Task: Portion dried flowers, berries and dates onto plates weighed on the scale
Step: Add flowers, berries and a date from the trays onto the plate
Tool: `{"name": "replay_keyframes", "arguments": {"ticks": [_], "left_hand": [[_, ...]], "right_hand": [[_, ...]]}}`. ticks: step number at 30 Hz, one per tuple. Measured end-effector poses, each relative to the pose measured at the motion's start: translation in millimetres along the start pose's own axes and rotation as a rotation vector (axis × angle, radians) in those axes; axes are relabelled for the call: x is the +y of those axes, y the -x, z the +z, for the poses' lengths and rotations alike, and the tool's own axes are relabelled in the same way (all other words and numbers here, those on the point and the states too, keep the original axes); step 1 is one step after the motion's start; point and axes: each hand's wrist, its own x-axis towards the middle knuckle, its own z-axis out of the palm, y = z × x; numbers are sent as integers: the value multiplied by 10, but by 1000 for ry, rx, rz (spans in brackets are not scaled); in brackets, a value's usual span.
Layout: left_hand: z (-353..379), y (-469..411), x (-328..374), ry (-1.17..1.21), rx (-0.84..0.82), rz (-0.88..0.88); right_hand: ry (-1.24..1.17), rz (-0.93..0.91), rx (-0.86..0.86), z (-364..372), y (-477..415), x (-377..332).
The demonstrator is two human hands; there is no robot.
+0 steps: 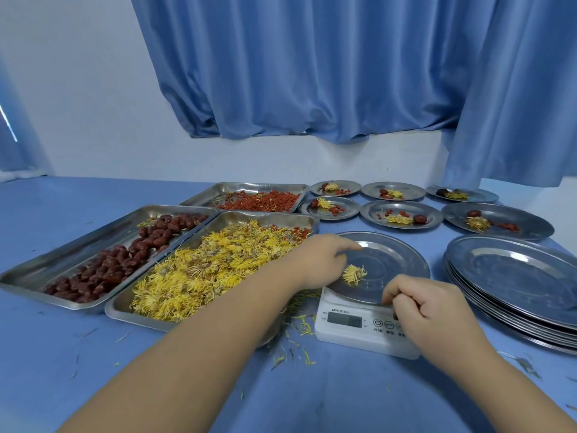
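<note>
A round steel plate [402,260] rests on a white digital scale [349,332]. One yellow dried flower [354,274] lies on the plate's left side. My left hand [321,260] hovers over the plate's left rim, fingers spread, fingertips at the flower. My right hand [431,307] has its fingers curled at the plate's front rim, above the scale's buttons. Three steel trays stand to the left: yellow dried flowers [215,270], dark red dates [125,257] and red berries [262,201].
Several filled small plates [399,214] sit in two rows at the back right. A stack of bare plates [518,282] stands right of the scale. Loose petals [299,342] lie on the blue table. Blue curtains hang behind.
</note>
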Motion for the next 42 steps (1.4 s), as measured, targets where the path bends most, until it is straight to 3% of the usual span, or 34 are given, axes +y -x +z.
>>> {"name": "replay_keyframes", "arguments": {"ticks": [8,13,19,25,31,37,42], "left_hand": [[-506,252,-446,43,216,-122],[-1082,577,-851,-291,15,-267],[-1266,861,-1209,-433,-20,-382],[-1128,862,-1385,-385,-118,-408],[-1216,859,-1416,-248,-10,-411],[-1312,933,-1321,68,150,-404],[-1218,907,-1190,179,130,-409]], "right_hand": [[-14,28,-23,19,21,-14],[-6,38,-40,51,24,-18],[10,22,-76,82,28,-44],[-20,77,-68,64,33,-25],[-26,90,-54,32,23,-15],[-8,75,-76,53,21,-21],[-30,75,-63,35,28,-17]]}}
